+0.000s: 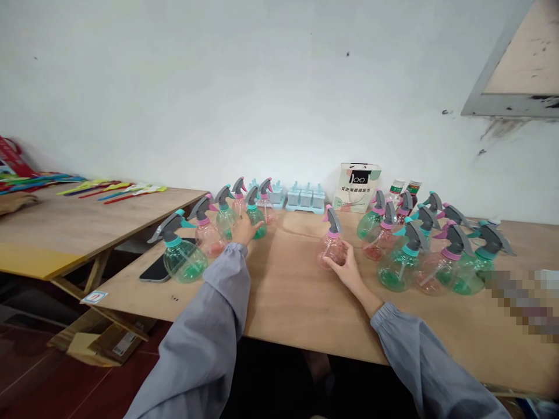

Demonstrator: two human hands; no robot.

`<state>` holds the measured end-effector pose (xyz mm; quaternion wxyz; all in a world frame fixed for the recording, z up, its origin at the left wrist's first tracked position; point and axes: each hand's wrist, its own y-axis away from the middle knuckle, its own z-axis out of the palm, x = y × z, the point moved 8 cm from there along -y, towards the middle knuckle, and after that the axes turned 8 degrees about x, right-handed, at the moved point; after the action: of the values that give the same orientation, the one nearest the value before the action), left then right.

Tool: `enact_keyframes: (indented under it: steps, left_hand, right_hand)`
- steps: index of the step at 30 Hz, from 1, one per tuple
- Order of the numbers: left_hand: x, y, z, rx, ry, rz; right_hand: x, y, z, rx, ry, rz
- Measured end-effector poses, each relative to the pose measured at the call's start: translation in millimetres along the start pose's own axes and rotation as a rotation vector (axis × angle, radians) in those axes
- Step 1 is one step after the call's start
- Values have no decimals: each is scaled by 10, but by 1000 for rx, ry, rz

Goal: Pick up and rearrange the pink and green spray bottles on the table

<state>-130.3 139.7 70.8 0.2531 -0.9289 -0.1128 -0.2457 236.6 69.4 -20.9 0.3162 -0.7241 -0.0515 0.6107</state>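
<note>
My right hand (345, 266) is closed around the round body of a clear pink spray bottle (331, 244) with a grey trigger head and pink collar. It stands upright near the table's middle. Farther left, my left hand (245, 230) grips a green spray bottle (261, 228), its thumb across the front; the fingertips are partly hidden. Around that hand are another green spray bottle (224, 220) and a pink spray bottle (208, 237). A larger-looking green spray bottle (186, 261) stands nearest the left edge. To the right of my right hand is a group of several pink and green bottles (396, 270).
A dark phone (156, 270) lies beside the leftmost bottle on the wooden table (288, 302). Light-blue ice-pop moulds (305, 199) and a printed paper bag (356, 186) stand by the wall. Colourful long utensils (126, 191) lie on the neighbouring table.
</note>
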Motion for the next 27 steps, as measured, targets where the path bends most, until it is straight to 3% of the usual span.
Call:
enact_keyframes:
  steps: [3, 6, 7, 9, 11, 13, 15, 20, 22, 23, 27]
  left_hand:
    - [69, 204, -147, 134, 52, -41]
    - [329, 616, -282, 348, 173, 19]
    - [500, 761, -251, 341, 256, 110]
    - [945, 1038, -77, 165, 454, 366]
    - [1266, 1222, 99, 1, 616, 436]
    - [1487, 1302, 225, -83, 736, 414]
    - [1617, 1325, 290, -85, 832, 371]
    - [1583, 1317, 357, -30, 976, 223]
    - [1498, 1292, 362, -59, 1024, 164]
    - [1449, 1273, 350, -68, 1045, 137]
    - [1299, 1194, 244, -31, 1112, 88]
  right_hand:
    - [5, 5, 8, -7, 0, -3]
    - [9, 9, 25, -16, 12, -9]
    - [5, 12, 34, -22, 17, -13]
    - [-12, 27, 62, -52, 21, -27]
    - [-45, 55, 100, -98, 30, -50]
    - [-89, 100, 144, -149, 58, -85]
    - [-134, 159, 189, -185, 96, -114]
    - [-344, 279, 246, -249, 236, -202]
    - [-563, 241, 70, -172, 304, -332]
    - [-707, 201, -109, -73, 326, -422]
    - [-1221, 188, -1206, 582, 401, -787]
